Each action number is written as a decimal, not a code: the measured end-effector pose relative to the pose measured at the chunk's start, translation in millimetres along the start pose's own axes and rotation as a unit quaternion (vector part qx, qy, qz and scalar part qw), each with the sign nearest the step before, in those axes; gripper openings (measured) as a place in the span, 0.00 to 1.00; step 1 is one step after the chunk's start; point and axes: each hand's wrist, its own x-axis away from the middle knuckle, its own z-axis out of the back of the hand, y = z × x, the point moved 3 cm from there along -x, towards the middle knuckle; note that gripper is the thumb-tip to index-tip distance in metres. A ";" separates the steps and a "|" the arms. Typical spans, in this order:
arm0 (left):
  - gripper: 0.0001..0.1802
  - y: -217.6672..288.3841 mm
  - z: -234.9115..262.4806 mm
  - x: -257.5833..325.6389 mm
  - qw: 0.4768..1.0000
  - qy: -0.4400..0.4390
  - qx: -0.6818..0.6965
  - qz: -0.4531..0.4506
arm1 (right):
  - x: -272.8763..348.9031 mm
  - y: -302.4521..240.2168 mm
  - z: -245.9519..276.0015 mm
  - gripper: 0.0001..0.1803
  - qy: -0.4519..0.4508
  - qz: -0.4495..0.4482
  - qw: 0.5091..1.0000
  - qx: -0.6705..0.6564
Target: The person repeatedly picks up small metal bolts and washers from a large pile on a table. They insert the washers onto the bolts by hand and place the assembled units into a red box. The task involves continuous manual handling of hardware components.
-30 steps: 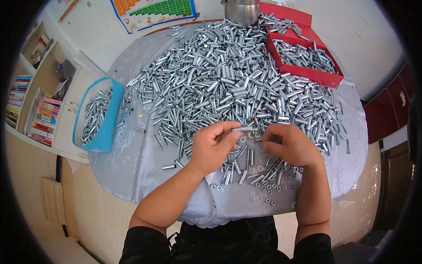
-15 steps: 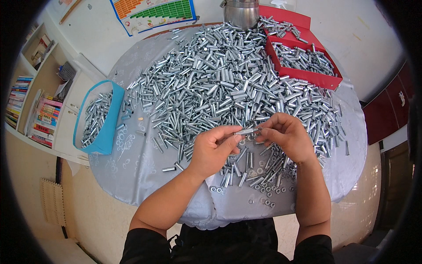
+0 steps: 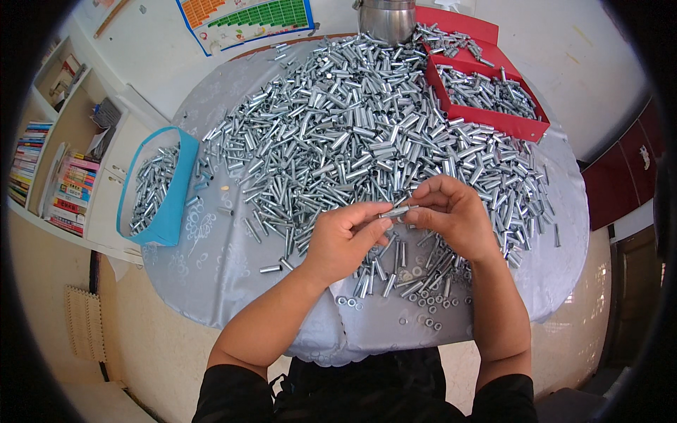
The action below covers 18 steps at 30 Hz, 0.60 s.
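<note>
Head view: both hands meet above the counter (image 3: 211,282).
Left hand (image 3: 343,240): fingers pinch the metal sleeve (image 3: 395,211).
Right hand (image 3: 451,215): fingers grip the sleeve's other end.
Below: loose washers (image 3: 423,310).

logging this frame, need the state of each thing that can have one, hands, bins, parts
left hand: shut on metal tube, pinching one end
right hand: shut on metal tube, at its other end
metal tube: held level above the table, between both hands
blue bin: partly filled with tubes
red tray: open, holds tubes
pile of tubes: loose, spread over the table
washers: scattered flat near the table edge
</note>
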 end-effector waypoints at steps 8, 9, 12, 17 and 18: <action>0.12 -4.4 3.5 -0.8 0.997 0.039 0.065 0.026 | 12.4 -18.8 20.6 0.07 -0.117 0.039 0.899 0.420; 0.12 -5.2 2.9 -0.8 0.997 0.036 0.062 0.029 | 15.7 -16.4 20.4 0.07 -0.128 0.071 0.862 0.485; 0.12 -4.1 2.4 -0.7 0.998 0.030 0.052 0.029 | 20.4 -13.2 15.6 0.08 -0.122 0.109 0.798 0.580; 0.12 -3.2 1.7 -0.5 0.997 0.029 0.062 0.018 | 20.0 -11.8 8.2 0.08 -0.106 0.103 0.759 0.634; 0.12 -3.5 1.7 -0.2 0.998 0.029 0.061 0.017 | 19.8 -10.8 6.5 0.08 -0.113 0.095 0.759 0.634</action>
